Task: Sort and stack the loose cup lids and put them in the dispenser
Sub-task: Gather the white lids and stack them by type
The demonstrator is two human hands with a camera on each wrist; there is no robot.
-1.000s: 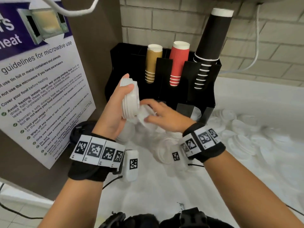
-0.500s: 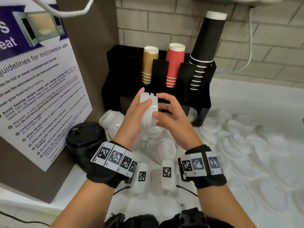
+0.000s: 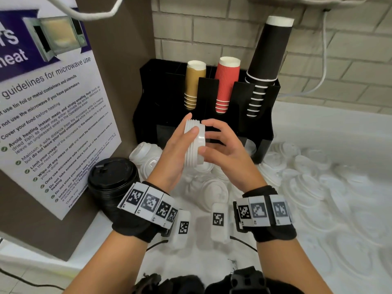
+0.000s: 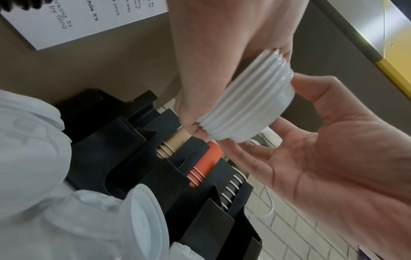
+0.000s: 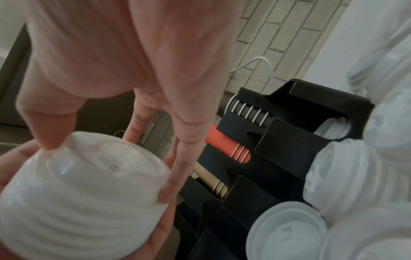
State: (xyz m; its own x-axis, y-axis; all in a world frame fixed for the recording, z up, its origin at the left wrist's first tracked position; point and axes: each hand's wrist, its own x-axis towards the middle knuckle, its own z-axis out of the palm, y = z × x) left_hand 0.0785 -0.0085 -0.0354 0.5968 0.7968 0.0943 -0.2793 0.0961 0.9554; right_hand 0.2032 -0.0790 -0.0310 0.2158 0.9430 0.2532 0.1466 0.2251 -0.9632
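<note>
Short stack of nested white plastic cup lids (image 3: 194, 143) held on edge just in front of black plastic cup-and-lid dispenser (image 3: 265, 132). Left hand (image 3: 174, 153) curled round it; right hand (image 3: 224, 149) fingertips pinching the outer lid. Likely to fan apart and spill if squeezed unevenly.

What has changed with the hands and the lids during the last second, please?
The right hand came up from the loose lids on the counter, bringing one lid, and now presses it onto the stack of white lids. The left hand has lowered that stack slightly toward the middle and still grips it. The dispenser, its cups and the black lids stayed put.
</note>
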